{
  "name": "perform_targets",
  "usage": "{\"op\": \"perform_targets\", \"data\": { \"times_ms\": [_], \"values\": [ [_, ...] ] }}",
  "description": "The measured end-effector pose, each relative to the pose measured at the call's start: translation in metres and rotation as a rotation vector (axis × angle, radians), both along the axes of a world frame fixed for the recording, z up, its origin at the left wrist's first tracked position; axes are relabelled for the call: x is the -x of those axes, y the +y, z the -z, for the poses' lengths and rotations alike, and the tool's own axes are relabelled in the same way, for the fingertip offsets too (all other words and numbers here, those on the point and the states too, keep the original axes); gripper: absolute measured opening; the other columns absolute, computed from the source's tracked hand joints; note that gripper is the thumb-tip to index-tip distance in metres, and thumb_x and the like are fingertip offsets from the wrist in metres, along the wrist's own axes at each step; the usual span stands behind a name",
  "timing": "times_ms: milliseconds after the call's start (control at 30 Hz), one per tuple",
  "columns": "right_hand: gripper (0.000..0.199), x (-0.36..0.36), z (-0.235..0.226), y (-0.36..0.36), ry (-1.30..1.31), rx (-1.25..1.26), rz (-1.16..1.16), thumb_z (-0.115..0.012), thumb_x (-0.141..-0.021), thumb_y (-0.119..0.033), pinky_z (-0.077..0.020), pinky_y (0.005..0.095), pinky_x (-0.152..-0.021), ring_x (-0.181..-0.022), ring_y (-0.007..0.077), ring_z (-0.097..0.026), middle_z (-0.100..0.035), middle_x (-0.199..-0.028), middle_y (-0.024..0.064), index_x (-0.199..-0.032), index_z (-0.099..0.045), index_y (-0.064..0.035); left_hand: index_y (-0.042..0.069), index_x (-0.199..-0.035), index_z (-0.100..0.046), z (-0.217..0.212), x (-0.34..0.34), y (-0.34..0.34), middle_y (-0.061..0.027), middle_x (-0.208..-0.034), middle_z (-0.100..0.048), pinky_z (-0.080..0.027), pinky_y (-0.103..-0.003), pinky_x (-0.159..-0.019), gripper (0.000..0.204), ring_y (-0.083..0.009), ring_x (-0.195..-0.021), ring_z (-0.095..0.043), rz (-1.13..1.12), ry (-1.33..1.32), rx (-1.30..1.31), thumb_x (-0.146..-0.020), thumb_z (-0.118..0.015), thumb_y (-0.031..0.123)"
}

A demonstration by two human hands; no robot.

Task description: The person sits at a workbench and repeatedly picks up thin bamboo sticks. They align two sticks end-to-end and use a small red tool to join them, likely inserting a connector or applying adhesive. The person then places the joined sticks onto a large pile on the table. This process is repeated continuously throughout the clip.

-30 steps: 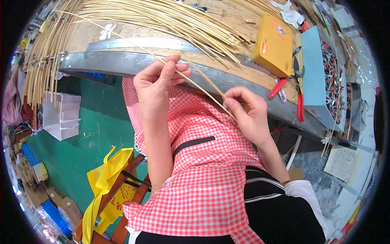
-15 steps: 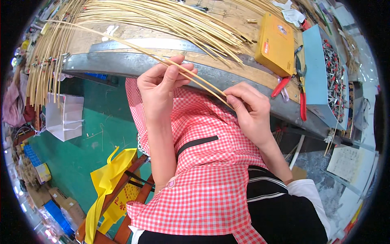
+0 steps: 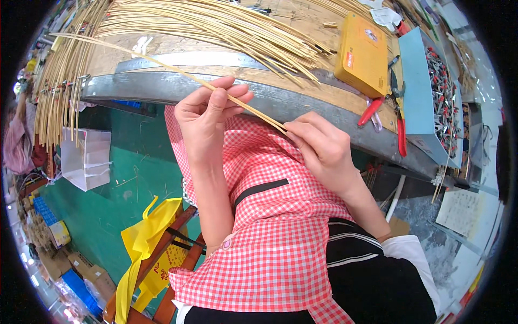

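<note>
Two thin, pale bamboo strips (image 3: 171, 68) are held slanting across in front of me, one lying close against the other. The thumb and fingers of my left hand (image 3: 208, 116) are closed on them partway along. At their near end, my right hand (image 3: 321, 148) pinches both tips between thumb and forefinger. From my left hand the strips run over the bench edge to the upper left, parting slightly at the far end. Behind the hands, a large bundle of similar strips (image 3: 216, 27) lies on the wooden bench (image 3: 186, 46), beside a steel ruler (image 3: 205, 59).
On the right of the bench are a yellow box (image 3: 361, 56), red-handled pliers (image 3: 398, 108) and a light blue box (image 3: 413, 81) full of small clips. More strips (image 3: 62, 86) hang over the left edge. A yellow bag (image 3: 145, 232) hangs by a wooden chair.
My right hand has moved left and slightly down, and my left hand a little left. The strips, spread apart between my hands before, now lie closer together.
</note>
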State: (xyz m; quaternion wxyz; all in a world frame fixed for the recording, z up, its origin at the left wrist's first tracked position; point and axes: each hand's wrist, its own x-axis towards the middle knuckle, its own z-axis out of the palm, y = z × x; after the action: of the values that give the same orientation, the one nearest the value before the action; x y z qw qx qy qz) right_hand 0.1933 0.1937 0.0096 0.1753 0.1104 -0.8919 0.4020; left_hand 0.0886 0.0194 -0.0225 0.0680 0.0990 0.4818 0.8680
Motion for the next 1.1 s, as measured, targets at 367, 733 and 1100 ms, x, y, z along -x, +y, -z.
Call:
{"op": "perform_targets", "data": {
  "times_ms": [367, 733, 1100],
  "values": [
    [0.007, 0.039, 0.002, 0.030, 0.139, -0.219, 0.205, -0.062, -0.081, -0.003, -0.0482, 0.0404, -0.066, -0.077, 0.0337, -0.060, -0.059, -0.084, 0.0146, -0.087, -0.060, -0.0003, -0.009, -0.099, -0.063, 0.006, 0.006, -0.010, -0.0194, -0.085, -0.068, -0.057, -0.027, -0.061, 0.019, -0.0265, -0.075, -0.070, -0.070, 0.019, -0.041, -0.090, -0.060, 0.008],
    [0.004, 0.070, 0.007, 0.021, 0.009, -0.576, 0.225, -0.056, -0.073, -0.001, -0.0507, 0.0409, -0.069, -0.086, 0.0314, -0.059, -0.057, -0.084, 0.0139, -0.077, -0.055, -0.0003, -0.010, -0.100, -0.062, 0.003, 0.006, -0.012, -0.0196, -0.085, -0.068, -0.057, -0.026, -0.061, 0.020, -0.0258, -0.073, -0.070, -0.065, 0.000, -0.016, -0.090, -0.060, 0.007],
    [0.008, -0.011, -0.040, 0.046, -0.406, -0.617, 0.217, -0.058, -0.080, -0.006, -0.0463, 0.0440, -0.069, -0.084, 0.0354, -0.057, -0.054, -0.084, 0.0172, -0.083, -0.054, 0.0000, -0.009, -0.101, -0.063, 0.008, 0.007, -0.017, -0.0183, -0.085, -0.069, -0.056, -0.025, -0.062, 0.021, -0.0243, -0.074, -0.070, -0.057, -0.007, 0.025, -0.091, -0.060, 0.009]
  ]
}}
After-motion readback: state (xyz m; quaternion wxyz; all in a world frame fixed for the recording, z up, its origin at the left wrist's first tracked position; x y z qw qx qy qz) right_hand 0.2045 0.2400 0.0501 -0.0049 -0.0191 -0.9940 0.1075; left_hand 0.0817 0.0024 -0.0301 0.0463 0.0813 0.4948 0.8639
